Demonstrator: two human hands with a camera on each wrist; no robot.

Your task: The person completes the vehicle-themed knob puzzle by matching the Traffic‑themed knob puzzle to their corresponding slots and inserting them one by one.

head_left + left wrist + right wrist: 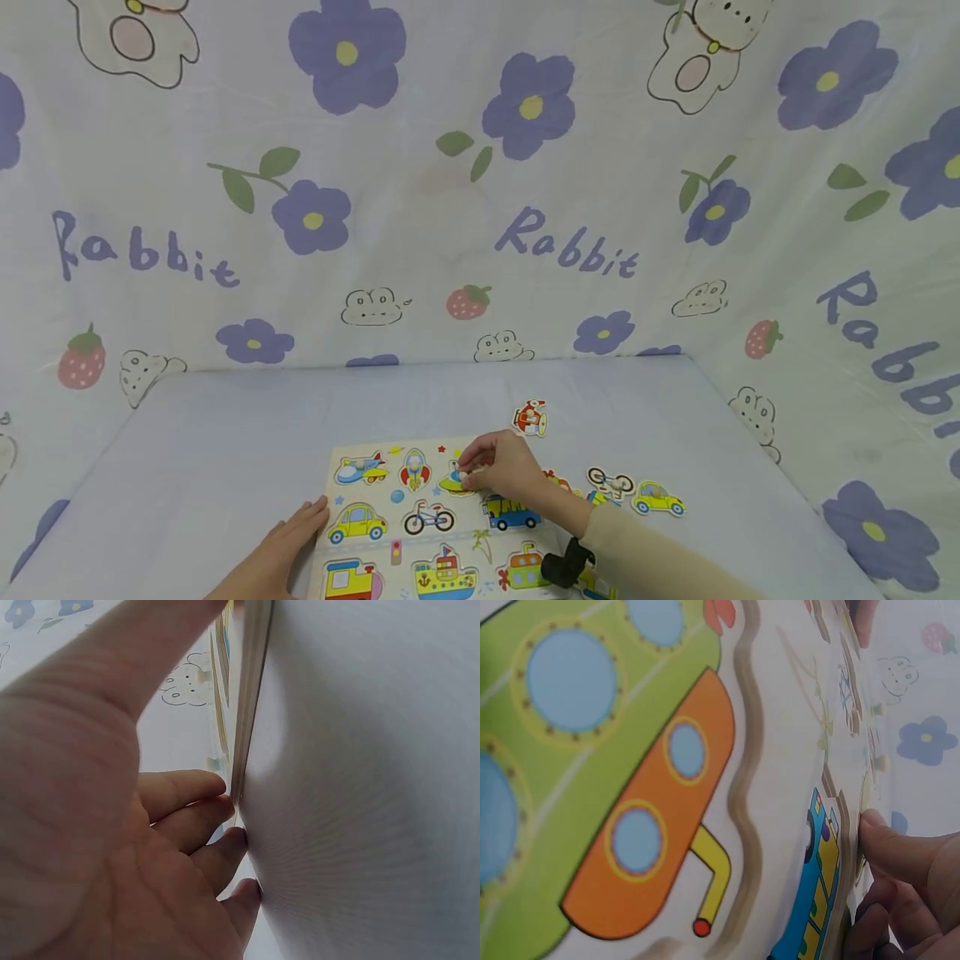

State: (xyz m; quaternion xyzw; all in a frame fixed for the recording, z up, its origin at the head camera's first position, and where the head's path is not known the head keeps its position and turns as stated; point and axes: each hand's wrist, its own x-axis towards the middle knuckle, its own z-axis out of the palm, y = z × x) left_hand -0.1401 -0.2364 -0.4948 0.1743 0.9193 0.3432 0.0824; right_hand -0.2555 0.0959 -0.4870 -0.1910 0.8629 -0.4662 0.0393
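Note:
A wooden peg puzzle board [465, 542] with vehicle pictures lies on the table. My right hand [506, 471] is over its upper right part, thumb and fingertips pinching the small flying saucer piece [452, 483] at its saucer picture. In the right wrist view, the thumb [896, 844] and curled fingers meet low over the board's surface, and the piece is mostly hidden. My left hand [288, 542] rests against the board's left edge. In the left wrist view, its fingers [187, 791] are extended, with the tips at the board's side and the table.
A red helicopter piece [531, 418] lies beyond the board. To the right are a bicycle piece [611, 482] and a yellow car piece [660, 500], with other pieces partly behind the right arm. A black wrist camera [567, 564] overlaps the board's lower right. A printed curtain [420, 250] hangs behind.

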